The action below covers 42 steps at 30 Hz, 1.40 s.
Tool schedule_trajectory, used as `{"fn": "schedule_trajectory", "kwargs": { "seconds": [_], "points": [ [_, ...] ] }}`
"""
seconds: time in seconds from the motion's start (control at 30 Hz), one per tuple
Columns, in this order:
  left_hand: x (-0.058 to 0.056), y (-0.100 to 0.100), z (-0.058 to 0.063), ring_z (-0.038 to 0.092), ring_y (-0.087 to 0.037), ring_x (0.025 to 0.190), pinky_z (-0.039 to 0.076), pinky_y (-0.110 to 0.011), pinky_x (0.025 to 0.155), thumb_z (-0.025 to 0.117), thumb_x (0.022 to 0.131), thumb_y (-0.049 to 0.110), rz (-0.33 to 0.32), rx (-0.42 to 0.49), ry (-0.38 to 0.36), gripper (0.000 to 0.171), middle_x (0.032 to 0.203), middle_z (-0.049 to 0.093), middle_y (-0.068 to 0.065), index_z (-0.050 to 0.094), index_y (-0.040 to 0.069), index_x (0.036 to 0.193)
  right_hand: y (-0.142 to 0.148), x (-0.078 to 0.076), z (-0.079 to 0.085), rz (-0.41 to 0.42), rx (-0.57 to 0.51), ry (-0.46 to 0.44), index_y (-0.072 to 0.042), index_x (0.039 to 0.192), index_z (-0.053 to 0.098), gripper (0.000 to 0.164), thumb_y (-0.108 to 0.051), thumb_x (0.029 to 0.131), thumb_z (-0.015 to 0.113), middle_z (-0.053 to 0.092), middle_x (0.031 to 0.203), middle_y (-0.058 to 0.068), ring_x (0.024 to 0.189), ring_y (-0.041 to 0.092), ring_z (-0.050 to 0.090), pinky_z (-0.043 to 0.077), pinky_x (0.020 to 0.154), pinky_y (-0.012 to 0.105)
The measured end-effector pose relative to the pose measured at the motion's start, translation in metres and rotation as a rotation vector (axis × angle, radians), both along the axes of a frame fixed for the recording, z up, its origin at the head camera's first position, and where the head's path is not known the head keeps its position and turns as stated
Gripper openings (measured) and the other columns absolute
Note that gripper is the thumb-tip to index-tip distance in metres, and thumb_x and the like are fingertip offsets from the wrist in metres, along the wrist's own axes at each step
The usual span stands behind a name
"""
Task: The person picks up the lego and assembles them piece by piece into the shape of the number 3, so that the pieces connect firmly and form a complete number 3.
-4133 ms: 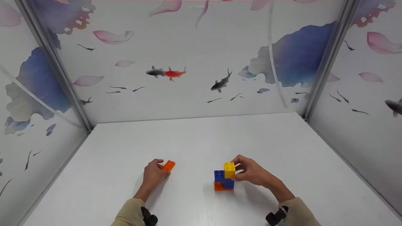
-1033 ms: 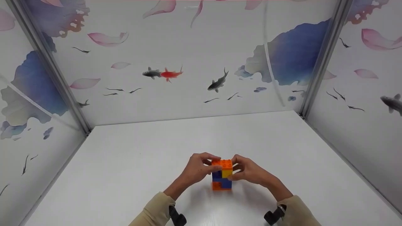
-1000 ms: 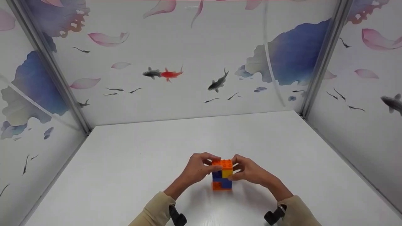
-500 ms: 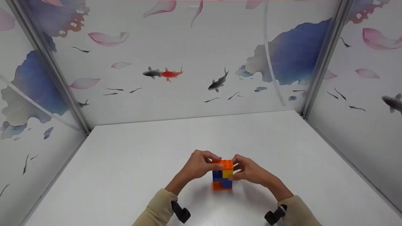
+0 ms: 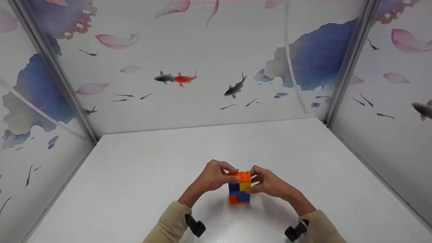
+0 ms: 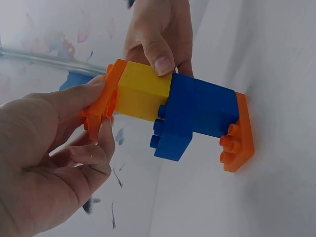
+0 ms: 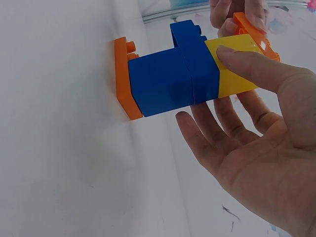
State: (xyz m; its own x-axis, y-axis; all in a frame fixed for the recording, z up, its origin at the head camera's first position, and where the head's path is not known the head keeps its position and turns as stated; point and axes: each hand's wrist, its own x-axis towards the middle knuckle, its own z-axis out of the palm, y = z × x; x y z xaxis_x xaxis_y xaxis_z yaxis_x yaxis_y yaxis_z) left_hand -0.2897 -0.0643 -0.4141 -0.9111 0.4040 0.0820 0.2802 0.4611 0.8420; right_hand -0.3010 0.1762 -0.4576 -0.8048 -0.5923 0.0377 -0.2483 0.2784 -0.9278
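Note:
A small tower of toy building bricks stands on the white table. At its foot lies a flat orange brick (image 6: pixel 243 140), with a tall blue brick (image 7: pixel 160 81) on one end. A thinner blue brick (image 6: pixel 177 118) lies across that and juts out to the left. The yellow brick (image 7: pixel 237 64) sits above, topped by a flat orange brick (image 5: pixel 244 176). My left hand (image 5: pixel 213 176) pinches the top orange brick between thumb and fingers, on its overhanging left part. My right hand (image 5: pixel 271 183) grips the yellow brick from the right, thumb in front and fingers behind.
The white table (image 5: pixel 152 189) is enclosed by white panels (image 5: pixel 209 111) printed with fish, petals and blue patches. Metal posts (image 5: pixel 351 64) stand at the back corners. Each sleeve carries a black wrist camera (image 5: pixel 195 225).
My left hand has brought the orange brick from the left onto the yellow brick, which my right hand keeps holding. Over the last second the left hand has risen slightly, its thumb shifting along the orange brick.

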Motion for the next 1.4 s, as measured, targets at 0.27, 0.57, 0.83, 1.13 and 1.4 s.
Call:
{"fn": "schedule_trajectory", "kwargs": {
  "seconds": [0.27,0.57,0.83,1.13,1.4],
  "points": [
    [0.002,-0.002,-0.006,0.070,-0.032,0.083,0.058,-0.027,0.060,0.081,0.085,0.029,0.011,0.056,-0.029,0.027,0.111,0.074,-0.005,0.079,0.014,0.107,0.000,0.001,0.000,-0.006,0.004,-0.005,-0.004,0.111,0.054,0.032,-0.010,0.088,0.074,0.058,0.130,0.015,0.120,0.032,0.062,0.055,0.101,0.042],
    [0.006,-0.004,-0.017,0.062,-0.019,0.074,0.048,-0.019,0.051,0.079,0.087,0.030,0.017,0.137,-0.061,0.031,0.111,0.072,-0.008,0.076,0.013,0.113,-0.001,-0.001,-0.005,-0.004,0.030,0.002,-0.008,0.114,0.057,0.034,-0.016,0.088,0.077,0.061,0.128,0.011,0.117,0.030,0.063,0.056,0.100,0.041],
    [0.008,-0.008,-0.018,0.067,-0.024,0.103,0.061,-0.030,0.072,0.075,0.090,0.031,-0.004,0.185,-0.027,0.042,0.126,0.068,-0.010,0.069,0.015,0.128,0.001,-0.003,-0.012,0.082,0.168,-0.005,-0.009,0.131,0.058,0.047,-0.019,0.089,0.076,0.064,0.128,0.011,0.118,0.031,0.063,0.053,0.103,0.048],
    [0.006,-0.020,-0.033,0.060,-0.035,0.126,0.056,-0.044,0.100,0.073,0.092,0.032,-0.001,0.226,-0.060,0.056,0.138,0.061,-0.017,0.056,0.014,0.142,0.002,-0.007,-0.018,0.074,0.228,-0.004,-0.010,0.137,0.058,0.053,-0.020,0.088,0.077,0.066,0.125,0.010,0.114,0.028,0.063,0.050,0.105,0.052],
    [0.001,-0.029,-0.049,0.063,-0.032,0.123,0.056,-0.042,0.099,0.073,0.092,0.034,-0.036,0.239,-0.168,0.058,0.140,0.059,-0.016,0.054,0.013,0.143,-0.002,-0.005,-0.016,-0.021,0.227,-0.037,-0.006,0.128,0.058,0.047,-0.022,0.089,0.077,0.064,0.124,0.009,0.113,0.025,0.063,0.053,0.103,0.048]
  ]
}}
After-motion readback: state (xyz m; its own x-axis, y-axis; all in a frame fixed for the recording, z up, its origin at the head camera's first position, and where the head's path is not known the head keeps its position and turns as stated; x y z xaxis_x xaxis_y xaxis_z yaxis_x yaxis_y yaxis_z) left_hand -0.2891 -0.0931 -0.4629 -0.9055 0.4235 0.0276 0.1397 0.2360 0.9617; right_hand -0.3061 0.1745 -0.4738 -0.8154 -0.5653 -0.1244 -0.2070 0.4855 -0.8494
